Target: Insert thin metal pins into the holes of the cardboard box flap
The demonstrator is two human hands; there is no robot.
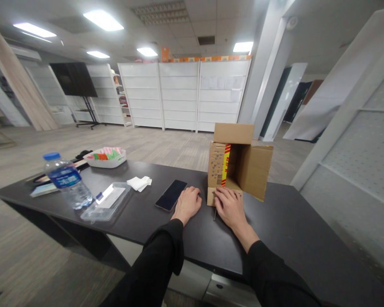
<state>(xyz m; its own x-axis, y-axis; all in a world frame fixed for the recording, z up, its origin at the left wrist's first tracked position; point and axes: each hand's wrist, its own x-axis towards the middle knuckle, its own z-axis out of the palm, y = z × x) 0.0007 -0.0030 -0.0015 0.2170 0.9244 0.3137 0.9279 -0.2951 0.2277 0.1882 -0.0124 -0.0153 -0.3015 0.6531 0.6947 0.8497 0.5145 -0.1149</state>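
Open cardboard box on the bench
Left of the box, a smartphone, then the left hand, fingers loosely apart; at the box's front flap, the right hand over a thin rod, whether clamped I cannot tell.

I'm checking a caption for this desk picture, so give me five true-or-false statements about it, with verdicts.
1. The cardboard box has open flaps. True.
2. The bottle's cap is red. False: the bottle has a blue cap.
3. The phone lies just left of the left hand. True.
4. The right hand is on the phone. False: the right hand is at the box's lower flap.
5. The white paper lies between the bottle and the phone. True.
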